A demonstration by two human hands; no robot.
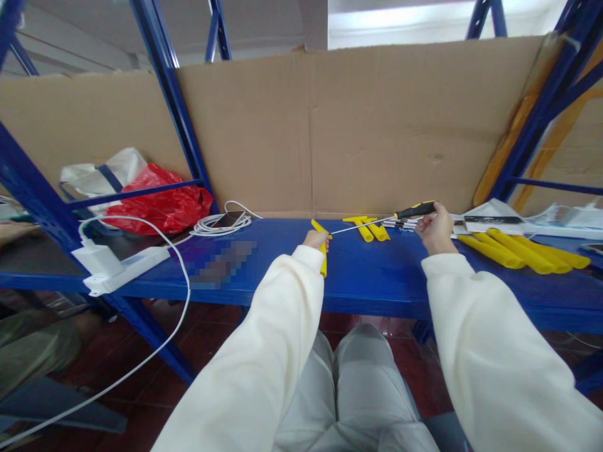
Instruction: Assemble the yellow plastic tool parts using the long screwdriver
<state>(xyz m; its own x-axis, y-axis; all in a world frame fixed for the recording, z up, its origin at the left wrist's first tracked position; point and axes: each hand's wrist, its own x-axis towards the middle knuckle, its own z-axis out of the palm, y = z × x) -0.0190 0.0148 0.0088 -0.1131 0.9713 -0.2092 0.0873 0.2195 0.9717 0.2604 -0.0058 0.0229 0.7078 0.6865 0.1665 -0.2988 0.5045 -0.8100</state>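
My left hand [316,240] is closed around a yellow tube [323,266], whose ends stick out above and below the fingers. My right hand [437,231] grips the end of a screwdriver [413,209] with a black and yellow handle. Its long thin metal shaft points left, and the tip reaches the yellow tube at my left hand; whether it is inside or only touching, I cannot tell. Between the hands, a few yellow T-shaped pieces [366,232] lie on the blue table [377,270]. Right of my right hand lie several loose yellow tubes [522,252].
At the left are a white power strip [132,269] with a hanging cable, a coiled white cable [211,226], a phone [229,219] and a red plastic bag [162,204]. Cardboard [377,125] walls the back. Blue posts [174,107] frame the sides. Papers [490,216] lie back right.
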